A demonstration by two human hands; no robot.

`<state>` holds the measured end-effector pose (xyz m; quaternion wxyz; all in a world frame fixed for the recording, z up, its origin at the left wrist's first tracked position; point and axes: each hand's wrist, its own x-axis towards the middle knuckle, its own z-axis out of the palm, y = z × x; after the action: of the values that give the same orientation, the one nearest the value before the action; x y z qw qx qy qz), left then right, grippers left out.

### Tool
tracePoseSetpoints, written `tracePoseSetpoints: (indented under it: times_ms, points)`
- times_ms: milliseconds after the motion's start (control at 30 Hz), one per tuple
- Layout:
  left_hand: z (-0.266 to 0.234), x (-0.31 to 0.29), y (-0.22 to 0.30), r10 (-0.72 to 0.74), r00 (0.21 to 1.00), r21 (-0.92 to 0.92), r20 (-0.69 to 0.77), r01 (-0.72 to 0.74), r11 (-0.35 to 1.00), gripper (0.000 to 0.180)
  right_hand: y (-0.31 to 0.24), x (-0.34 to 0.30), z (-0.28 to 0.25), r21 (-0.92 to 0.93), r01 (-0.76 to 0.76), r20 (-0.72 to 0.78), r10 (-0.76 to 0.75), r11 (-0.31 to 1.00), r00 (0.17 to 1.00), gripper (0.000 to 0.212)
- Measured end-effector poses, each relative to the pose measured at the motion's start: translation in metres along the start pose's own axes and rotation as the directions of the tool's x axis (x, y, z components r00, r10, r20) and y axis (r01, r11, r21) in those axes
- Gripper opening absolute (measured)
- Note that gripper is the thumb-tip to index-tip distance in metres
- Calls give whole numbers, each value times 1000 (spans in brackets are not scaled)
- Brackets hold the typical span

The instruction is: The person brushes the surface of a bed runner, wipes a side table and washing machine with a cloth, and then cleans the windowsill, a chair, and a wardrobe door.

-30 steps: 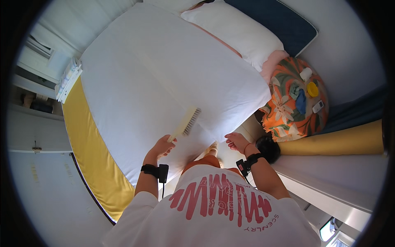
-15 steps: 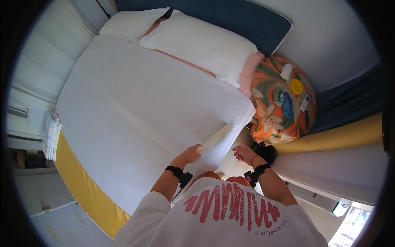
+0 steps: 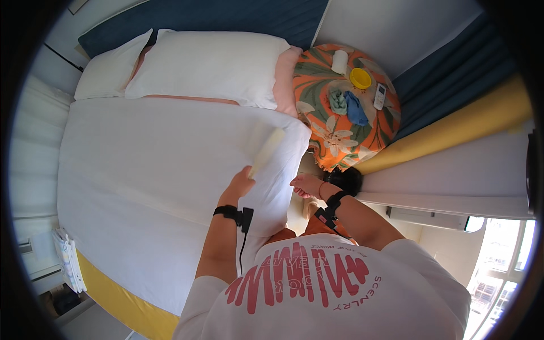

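Note:
My left hand (image 3: 241,182) is closed round the handle of a long cream-coloured bed brush (image 3: 267,149), which slants up and right over the white sheet (image 3: 170,153). The brush is blurred, and I cannot tell whether it touches the sheet. My right hand (image 3: 307,186) is by the sheet's right edge, fingers loosely bent and slightly apart, with nothing visible in them. Both wrists wear black straps with small boxes.
White pillows (image 3: 209,65) lie along the dark blue headboard (image 3: 226,17). Right of the bed, a round table with a floral cloth (image 3: 334,139) bears a yellow bowl (image 3: 360,79), a white remote (image 3: 380,96), a white roll (image 3: 339,62) and crumpled green and blue cloths (image 3: 356,109).
The view has turned and shifted, so the bed sits straighter and the round table lies further left. My left hand still holds the brush; my right hand appears closer to the bed's edge.

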<state>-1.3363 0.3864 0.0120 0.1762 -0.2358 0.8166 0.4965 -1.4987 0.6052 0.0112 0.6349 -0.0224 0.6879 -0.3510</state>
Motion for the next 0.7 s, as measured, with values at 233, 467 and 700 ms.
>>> tracePoseSetpoints:
  times_ms: [233, 467, 700]
  points:
    - [22, -49, -32, -358, 716, -404, -600, 115, 907, 37, -27, 36, -85, -551, 340, -282, -554, 762, 783, 22]
    - [42, -55, 1, -274, 889, -49, -366, 275, 960, 45, -113, 35, -188, -713, -141, -660, -590, 687, 465, 47]
    - [52, -1, 56, -699, 607, -877, -378, 8, 480, 53, -137, 43, -277, -675, -229, -662, -440, 701, 607, 62]
